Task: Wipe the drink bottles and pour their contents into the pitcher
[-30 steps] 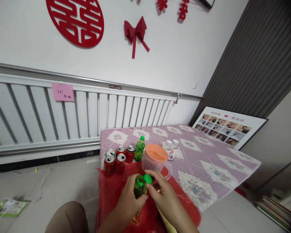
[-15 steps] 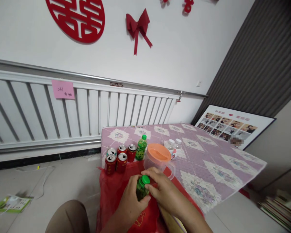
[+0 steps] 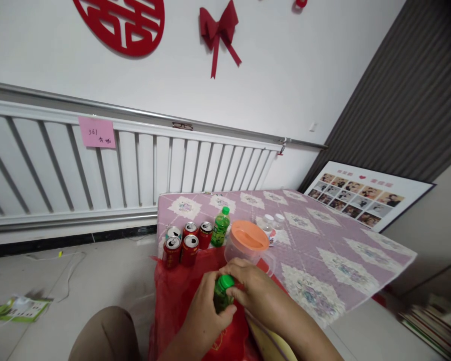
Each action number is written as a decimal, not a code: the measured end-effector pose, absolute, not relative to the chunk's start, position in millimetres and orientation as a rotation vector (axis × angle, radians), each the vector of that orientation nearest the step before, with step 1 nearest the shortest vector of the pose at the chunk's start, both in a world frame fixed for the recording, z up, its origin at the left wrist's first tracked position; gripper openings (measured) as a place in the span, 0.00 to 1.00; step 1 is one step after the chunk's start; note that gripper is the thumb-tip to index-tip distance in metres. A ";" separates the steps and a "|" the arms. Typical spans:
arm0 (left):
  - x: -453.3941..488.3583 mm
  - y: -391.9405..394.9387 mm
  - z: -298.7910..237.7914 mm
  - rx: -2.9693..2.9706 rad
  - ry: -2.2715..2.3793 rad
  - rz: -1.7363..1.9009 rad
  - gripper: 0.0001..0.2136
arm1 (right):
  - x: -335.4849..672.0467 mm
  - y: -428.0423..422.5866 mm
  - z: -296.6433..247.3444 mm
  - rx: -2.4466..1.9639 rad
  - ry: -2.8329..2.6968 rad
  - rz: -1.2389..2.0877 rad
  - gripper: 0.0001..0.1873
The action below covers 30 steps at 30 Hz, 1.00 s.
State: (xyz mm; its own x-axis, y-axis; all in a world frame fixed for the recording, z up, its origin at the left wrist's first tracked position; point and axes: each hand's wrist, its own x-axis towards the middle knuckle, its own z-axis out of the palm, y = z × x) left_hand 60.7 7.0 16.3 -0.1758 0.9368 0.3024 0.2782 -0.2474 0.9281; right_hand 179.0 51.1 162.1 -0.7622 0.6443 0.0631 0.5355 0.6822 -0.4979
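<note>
Cap [image 3: 226,282], held clear a second ago, tops the green bottle [image 3: 221,301] in the head view, covering it, though how tightly is hard to tell. The left hand [image 3: 202,312] curls around the bottle at its two o'clock; the right hand [image 3: 253,286], nearly closed, grips the cap at nine o'clock.

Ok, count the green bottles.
2: the held green bottle in the left hand, with the right hand at its green cap; the standing green bottle, between a red can and the orange-lidded pitcher.
</note>
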 end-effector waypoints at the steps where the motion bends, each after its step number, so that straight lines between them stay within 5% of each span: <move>1: 60.4 7.2 16.5 1.505 1.420 1.456 0.26 | 177.8 51.4 163.8 -0.961 -2.684 0.660 0.15; 30: 59.6 6.0 26.6 1.500 1.426 1.449 0.27 | 168.3 46.5 170.3 -1.167 -2.818 0.397 0.06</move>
State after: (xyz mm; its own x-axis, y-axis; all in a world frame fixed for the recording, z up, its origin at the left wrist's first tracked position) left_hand 59.6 6.0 26.6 -0.1763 0.9398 0.2926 0.2774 -0.2378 0.9309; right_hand 168.3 46.5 170.3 -0.7101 0.7031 -0.0373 0.6860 0.6791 -0.2613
